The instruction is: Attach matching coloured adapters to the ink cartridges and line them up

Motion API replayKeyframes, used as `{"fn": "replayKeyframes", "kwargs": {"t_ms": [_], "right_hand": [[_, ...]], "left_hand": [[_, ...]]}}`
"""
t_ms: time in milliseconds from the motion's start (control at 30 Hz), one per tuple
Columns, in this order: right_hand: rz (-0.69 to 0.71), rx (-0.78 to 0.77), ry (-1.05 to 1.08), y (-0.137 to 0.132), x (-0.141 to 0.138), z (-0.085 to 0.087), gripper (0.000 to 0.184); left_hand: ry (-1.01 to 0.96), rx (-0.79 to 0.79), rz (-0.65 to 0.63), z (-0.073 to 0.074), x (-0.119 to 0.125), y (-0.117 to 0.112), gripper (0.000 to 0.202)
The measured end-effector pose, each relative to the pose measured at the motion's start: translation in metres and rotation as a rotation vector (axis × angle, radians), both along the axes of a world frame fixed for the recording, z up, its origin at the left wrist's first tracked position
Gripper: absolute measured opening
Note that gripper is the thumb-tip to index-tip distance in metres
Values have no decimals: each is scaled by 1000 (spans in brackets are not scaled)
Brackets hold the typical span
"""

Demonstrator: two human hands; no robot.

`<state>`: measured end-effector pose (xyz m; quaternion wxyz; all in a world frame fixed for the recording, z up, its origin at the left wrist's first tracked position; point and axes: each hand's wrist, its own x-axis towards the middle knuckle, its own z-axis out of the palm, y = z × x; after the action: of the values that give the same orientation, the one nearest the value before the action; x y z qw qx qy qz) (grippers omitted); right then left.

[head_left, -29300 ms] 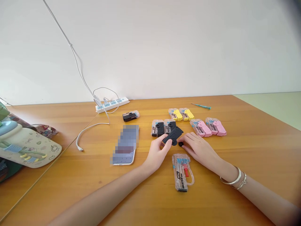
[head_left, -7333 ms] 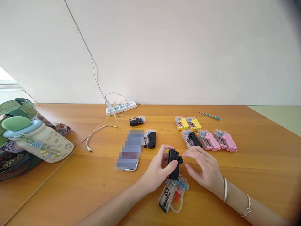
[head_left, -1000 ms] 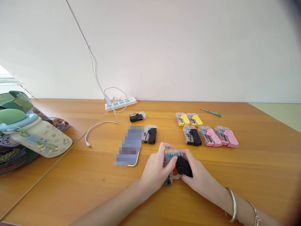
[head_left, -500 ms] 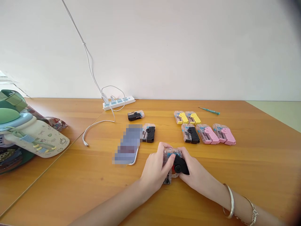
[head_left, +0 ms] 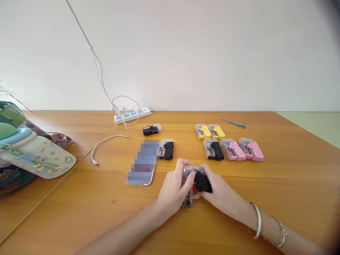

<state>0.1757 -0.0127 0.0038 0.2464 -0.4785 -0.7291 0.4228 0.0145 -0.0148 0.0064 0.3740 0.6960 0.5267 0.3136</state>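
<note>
Both my hands meet over a small toy water gun near the table's front middle. My left hand [head_left: 174, 187] is closed round its clear plastic body [head_left: 188, 198], which has blue and red parts inside. My right hand [head_left: 219, 191] is closed on the black cover piece [head_left: 202, 182] and presses it against the clear body. Further back lie more small toy guns: two yellow ones [head_left: 209, 131], a black one [head_left: 214, 149], two pink ones [head_left: 241, 149], another black one [head_left: 166, 149] and a black one [head_left: 151, 129] lying sideways.
A phone [head_left: 143, 166] lies left of my hands. A white power strip [head_left: 132, 115] with cables sits by the wall, and a loose white cable end [head_left: 94, 161] trails forward. A thin teal screwdriver [head_left: 235, 123] lies far right. A patterned bottle and bag [head_left: 29, 156] rest at left.
Since a second ago my hands have stayed on the toy, pressing the black piece closer onto the clear body. Earlier, my left hand held the black piece alone, the clear body lay on the table.
</note>
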Motion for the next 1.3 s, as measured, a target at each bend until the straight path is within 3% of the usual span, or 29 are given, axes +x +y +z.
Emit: {"fn": "replayKeyframes", "kwargs": {"t_ms": [133, 367, 600, 800, 867, 933, 1000, 1067, 1133, 1300], "right_hand": [[36, 6, 37, 2, 4, -2, 33], [231, -27, 122, 2, 12, 4, 44], [137, -93, 232, -7, 5, -9, 51], [10, -101, 314, -8, 1, -14, 49], [-67, 24, 255, -4, 3, -13, 48], [-95, 281, 74, -1, 7, -12, 53], [-15, 576, -158, 2, 11, -11, 63], [97, 777, -330, 4, 13, -11, 73], [132, 847, -403, 5, 14, -11, 77], [101, 767, -363, 5, 13, -12, 69]], "left_hand": [[-5, -5, -17, 0, -1, 1, 17], [77, 58, -21, 4, -5, 5, 22], [155, 122, 39, 3, -4, 3, 31], [82, 49, 45, 1, -1, 2, 31], [42, 24, 46, 2, -2, 4, 30], [48, 16, 54, 3, -3, 7, 30], [89, 25, 64, 4, -5, 9, 31], [121, 35, 61, 4, -7, 11, 33], [143, 64, 37, 4, -8, 11, 34], [299, 327, -34, 8, -14, 14, 35]]}}
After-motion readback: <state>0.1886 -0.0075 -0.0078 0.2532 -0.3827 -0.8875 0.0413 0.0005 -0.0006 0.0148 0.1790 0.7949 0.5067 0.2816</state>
